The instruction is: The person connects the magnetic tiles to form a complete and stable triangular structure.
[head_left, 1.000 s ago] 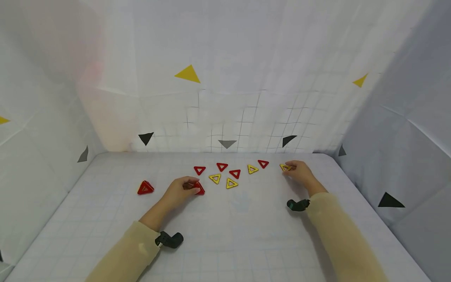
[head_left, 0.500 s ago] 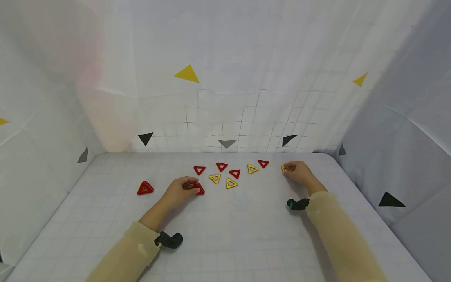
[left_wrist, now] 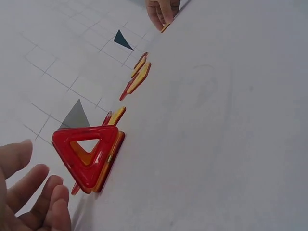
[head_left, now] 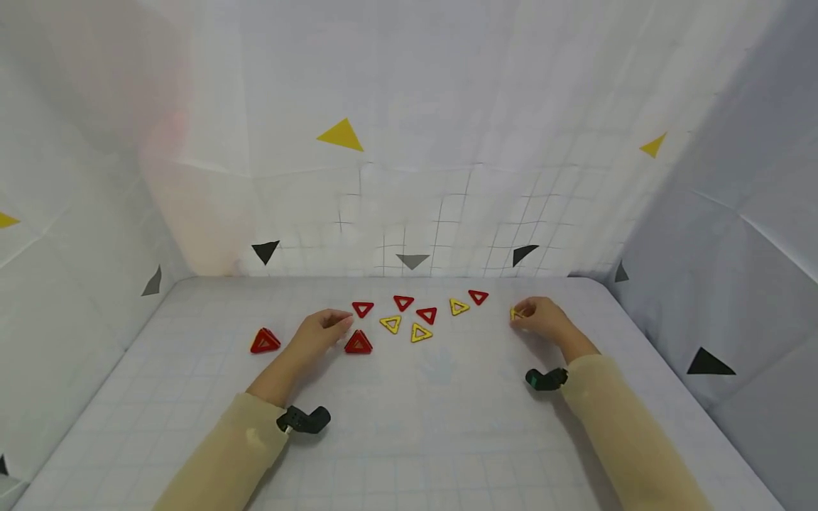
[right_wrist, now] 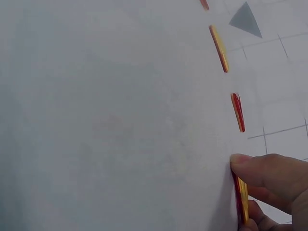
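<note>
A small pyramid of red magnetic triangle tiles (head_left: 358, 343) stands on the table in the head view. My left hand (head_left: 322, 331) is just behind and left of it, apart from it. In the left wrist view the left hand (left_wrist: 36, 199) has loose fingers and a bare palm beside the pyramid (left_wrist: 89, 156). At the right, my right hand (head_left: 543, 317) pinches a yellow triangle tile (head_left: 514, 314) low over the table. Seen edge-on in the right wrist view, this tile (right_wrist: 243, 199) shows yellow and red sides between thumb and fingers.
Another red pyramid (head_left: 265, 341) stands at the left. Several loose red and yellow triangle tiles lie between the hands, among them a yellow tile (head_left: 421, 333) and a red tile (head_left: 478, 297). A white cloth wall (head_left: 409, 213) rises behind the table.
My left hand has let go of the red pyramid and drawn back slightly up and left. My right hand still pinches the yellow tile, which has shifted slightly toward me.
</note>
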`<action>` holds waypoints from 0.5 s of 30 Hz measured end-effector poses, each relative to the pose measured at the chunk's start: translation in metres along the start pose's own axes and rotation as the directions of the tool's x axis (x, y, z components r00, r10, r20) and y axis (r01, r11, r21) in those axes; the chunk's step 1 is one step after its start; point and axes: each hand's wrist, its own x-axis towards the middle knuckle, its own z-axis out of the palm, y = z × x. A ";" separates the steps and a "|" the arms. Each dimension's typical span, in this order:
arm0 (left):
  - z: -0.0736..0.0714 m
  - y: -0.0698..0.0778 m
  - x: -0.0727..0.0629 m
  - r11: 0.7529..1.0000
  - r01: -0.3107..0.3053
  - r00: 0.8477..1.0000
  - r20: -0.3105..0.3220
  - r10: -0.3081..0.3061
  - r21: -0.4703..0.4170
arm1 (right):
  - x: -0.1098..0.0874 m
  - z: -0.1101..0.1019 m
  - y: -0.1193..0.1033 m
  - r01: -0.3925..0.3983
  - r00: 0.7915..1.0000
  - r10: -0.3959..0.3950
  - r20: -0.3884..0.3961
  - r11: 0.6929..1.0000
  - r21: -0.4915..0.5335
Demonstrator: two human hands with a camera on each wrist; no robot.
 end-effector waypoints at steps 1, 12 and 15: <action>0.000 0.000 0.002 1.000 0.005 1.000 -0.012 -0.006 -0.014 | -0.001 0.001 -0.001 0.006 1.000 -0.006 0.006 1.000 -0.006; 0.004 -0.001 0.032 0.996 -0.080 0.992 -0.093 0.083 0.041 | -0.020 0.009 -0.010 0.025 0.999 -0.024 0.024 0.999 -0.045; 0.006 -0.001 0.038 0.992 -0.085 0.991 -0.094 0.094 0.094 | -0.025 0.009 -0.012 0.043 0.998 -0.041 0.038 0.998 -0.053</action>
